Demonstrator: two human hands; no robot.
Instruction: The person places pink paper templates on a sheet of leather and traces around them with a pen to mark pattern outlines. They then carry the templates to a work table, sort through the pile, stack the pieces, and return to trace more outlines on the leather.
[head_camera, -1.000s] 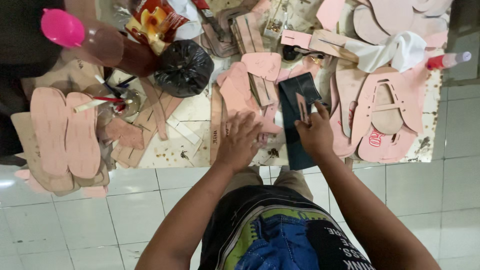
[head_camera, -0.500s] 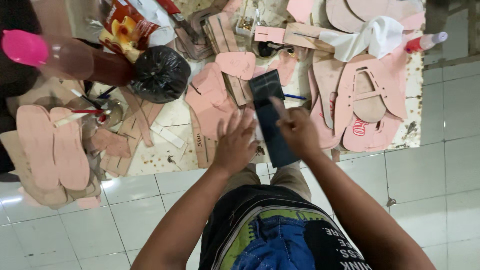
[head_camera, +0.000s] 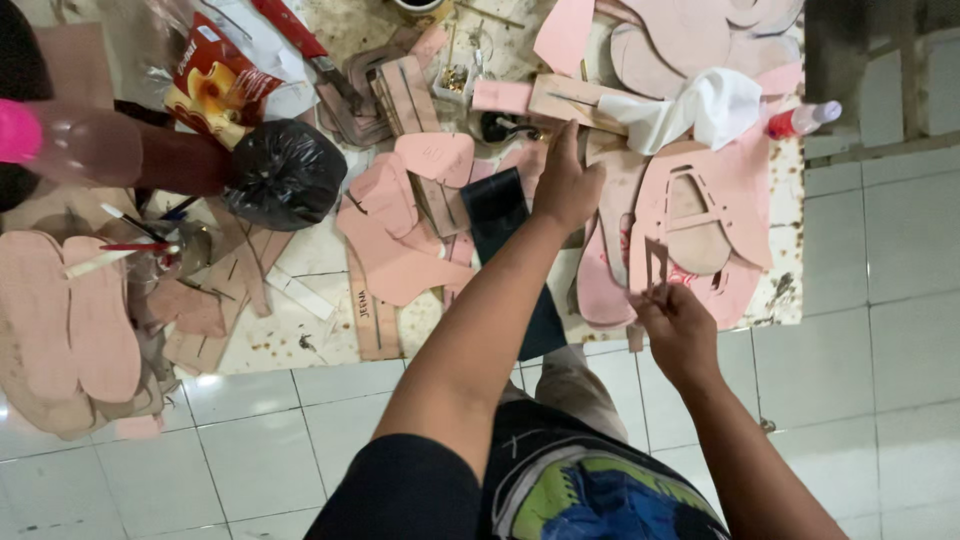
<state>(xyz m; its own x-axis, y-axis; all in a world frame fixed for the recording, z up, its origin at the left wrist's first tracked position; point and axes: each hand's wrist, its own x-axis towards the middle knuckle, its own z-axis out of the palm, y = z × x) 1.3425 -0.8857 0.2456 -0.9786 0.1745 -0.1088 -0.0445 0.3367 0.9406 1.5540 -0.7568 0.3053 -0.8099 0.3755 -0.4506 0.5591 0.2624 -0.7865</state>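
Head view: left hand (head_camera: 566, 188) flat, open, beside dark sheet (head_camera: 497, 212); right hand (head_camera: 678, 325) pinching upright pink strip (head_camera: 656, 262).

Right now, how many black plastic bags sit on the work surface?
1. The black plastic bag, tied into a ball, sits upper left beside the red snack packet; clutter could hide others.

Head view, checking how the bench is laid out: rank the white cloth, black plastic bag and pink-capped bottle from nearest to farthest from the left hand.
From the left hand:
1. Crumpled white cloth, just up and to its right.
2. Knotted black plastic bag, well to its left.
3. Clear pink-capped bottle, lying at the far left edge.
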